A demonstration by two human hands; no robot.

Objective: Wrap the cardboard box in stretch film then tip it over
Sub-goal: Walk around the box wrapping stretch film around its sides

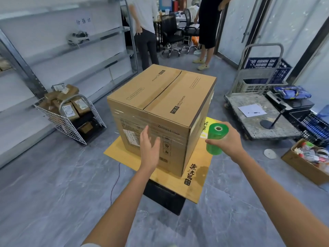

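A large cardboard box stands upright on a flat yellow cardboard sheet laid over a black crate. Bands of clear stretch film circle its sides below the top edge. My left hand is flat, fingers straight, against the near face of the box beside a white label. My right hand grips a green roll of stretch film, held upright just right of the box's near corner. Whether film runs from the roll to the box I cannot tell.
A wire basket of small parcels leans at the left by metal shelving. A platform trolley with crates stands at the right, an open carton of odds nearer. Two people stand behind the box.
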